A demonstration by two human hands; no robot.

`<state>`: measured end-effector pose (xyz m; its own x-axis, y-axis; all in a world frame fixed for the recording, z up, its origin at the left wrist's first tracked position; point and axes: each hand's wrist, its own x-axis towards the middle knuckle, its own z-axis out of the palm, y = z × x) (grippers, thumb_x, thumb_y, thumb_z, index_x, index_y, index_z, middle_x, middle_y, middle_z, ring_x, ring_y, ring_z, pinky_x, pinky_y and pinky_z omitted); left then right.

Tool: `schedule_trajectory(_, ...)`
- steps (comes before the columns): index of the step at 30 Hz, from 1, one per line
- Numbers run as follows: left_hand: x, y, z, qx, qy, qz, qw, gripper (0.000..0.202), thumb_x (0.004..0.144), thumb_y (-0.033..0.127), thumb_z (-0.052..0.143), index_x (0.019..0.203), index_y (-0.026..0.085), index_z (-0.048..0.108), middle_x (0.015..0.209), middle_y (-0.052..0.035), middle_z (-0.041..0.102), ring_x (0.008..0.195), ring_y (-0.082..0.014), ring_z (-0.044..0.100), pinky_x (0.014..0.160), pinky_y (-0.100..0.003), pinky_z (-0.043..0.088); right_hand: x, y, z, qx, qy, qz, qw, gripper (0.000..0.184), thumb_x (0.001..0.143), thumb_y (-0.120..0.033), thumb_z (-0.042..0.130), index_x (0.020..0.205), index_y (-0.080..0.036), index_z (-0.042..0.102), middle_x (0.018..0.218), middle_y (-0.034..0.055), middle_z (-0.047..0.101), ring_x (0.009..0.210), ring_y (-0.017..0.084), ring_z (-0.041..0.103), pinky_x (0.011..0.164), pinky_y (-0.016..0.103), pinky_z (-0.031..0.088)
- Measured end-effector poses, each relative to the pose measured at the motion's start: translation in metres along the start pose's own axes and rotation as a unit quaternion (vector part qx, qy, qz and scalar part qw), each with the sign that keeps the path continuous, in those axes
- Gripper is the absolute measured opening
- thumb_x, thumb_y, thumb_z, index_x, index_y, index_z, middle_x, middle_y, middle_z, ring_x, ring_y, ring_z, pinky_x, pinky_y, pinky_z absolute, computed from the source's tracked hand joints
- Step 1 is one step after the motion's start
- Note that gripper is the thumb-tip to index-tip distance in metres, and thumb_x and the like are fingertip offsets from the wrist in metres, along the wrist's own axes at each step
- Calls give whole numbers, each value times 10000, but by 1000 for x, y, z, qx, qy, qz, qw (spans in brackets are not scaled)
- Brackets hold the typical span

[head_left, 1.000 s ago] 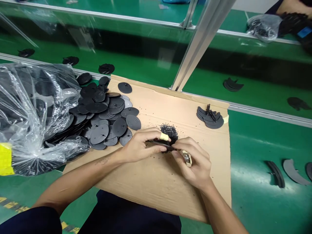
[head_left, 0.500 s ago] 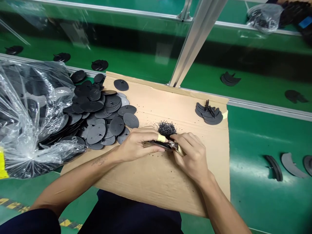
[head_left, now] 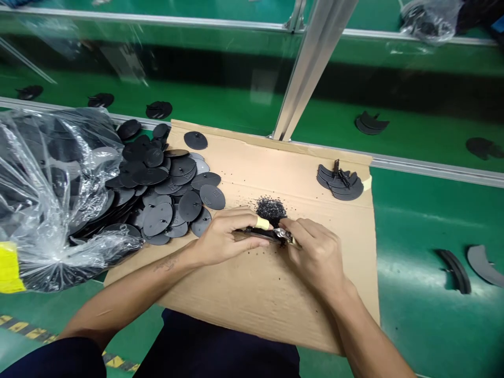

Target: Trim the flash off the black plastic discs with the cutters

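My left hand [head_left: 230, 235], with yellow tape round one finger, pinches a black plastic disc [head_left: 258, 234] held nearly edge-on. In my right hand [head_left: 317, 252] is a pair of small metal nippers [head_left: 280, 232], its jaws at the right end of the disc. The fingers hide most of the handles. Just beyond both hands lies a heap of black plastic scraps [head_left: 271, 208] on the cardboard sheet [head_left: 236, 289]. To the left, many flat black discs [head_left: 157, 218] lie in an overlapping pile.
A clear plastic bag [head_left: 51, 210] full of black discs stands at far left. Several curved black pieces [head_left: 340, 181] are stacked at the cardboard's right. An aluminium post [head_left: 315, 68] rises behind. Other curved parts [head_left: 454, 270] lie on the green surface at right.
The view has shifted slightly. The nippers stay at the disc's end, and my right hand has tilted and moved a little to the right. My left hand keeps its grip.
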<state>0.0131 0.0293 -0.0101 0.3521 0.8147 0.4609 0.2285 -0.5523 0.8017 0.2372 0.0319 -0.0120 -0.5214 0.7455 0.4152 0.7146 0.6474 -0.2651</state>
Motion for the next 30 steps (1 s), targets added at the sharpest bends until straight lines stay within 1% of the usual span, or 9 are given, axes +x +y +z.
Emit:
schedule_trajectory(5,2,0,-1,98,-45,52,993,121,932,215,696,1040,160,695,918,-70,748,860,-171,666,769,-303,551,4,-2,0,-84,-8,4,996,270,866,-22,500,982,-155,704,791,68,693,740,207,534,636,338,349)
schedule_trajectory(9,1,-4,-1,223,-40,83,970,126,944,139,640,1052,189,683,971,-52,765,919,-186,660,804,-331,535,4,0,0,-38,-13,15,999,261,898,-50,516,1059,-151,694,836,82,703,754,221,543,645,344,356)
schedule_trajectory(14,2,-2,-3,125,27,93,987,180,956,252,684,1108,159,658,938,-52,768,833,-139,714,763,-267,583,5,-3,-5,185,9,23,982,189,952,-180,609,1135,-169,659,885,69,699,779,204,600,682,325,438)
schedule_trajectory(17,1,-2,-5,147,28,109,983,154,965,217,661,1100,146,637,987,-72,770,933,-160,738,833,-272,606,5,-9,-5,164,40,-2,986,138,947,-105,570,1014,-174,669,805,47,676,736,186,568,655,323,401)
schedule_trajectory(21,-1,0,-7,319,-57,113,939,110,983,136,568,1079,145,621,975,-80,749,881,-197,721,748,-308,597,4,-15,-3,23,73,-68,995,213,929,-23,529,951,-170,681,727,32,653,685,169,494,621,338,323)
schedule_trajectory(23,-2,2,-8,366,-105,96,920,128,979,109,547,1076,155,616,974,-73,738,845,-194,705,705,-300,578,4,-16,-4,64,62,-90,992,198,938,-42,544,973,-182,679,731,23,654,679,161,499,623,333,339)
schedule_trajectory(25,-2,2,-8,351,-110,75,927,154,973,83,521,1079,155,606,997,-78,730,855,-188,697,712,-290,574,5,-14,-6,174,49,-83,980,164,942,-92,591,1037,-199,672,768,19,664,689,157,536,630,326,385)
schedule_trajectory(27,-2,1,-8,282,-87,56,954,184,958,52,495,1075,150,598,1000,-82,722,877,-178,690,732,-278,573,6,-10,-7,268,64,-44,960,197,931,-114,633,1097,-215,665,804,18,668,693,152,573,632,318,426)
schedule_trajectory(30,-2,-1,-9,146,-58,33,987,216,935,35,497,1076,151,612,956,-68,715,863,-155,684,719,-253,561,8,-1,-8,252,107,21,962,230,919,-96,634,1108,-221,676,824,24,671,702,158,589,630,316,440)
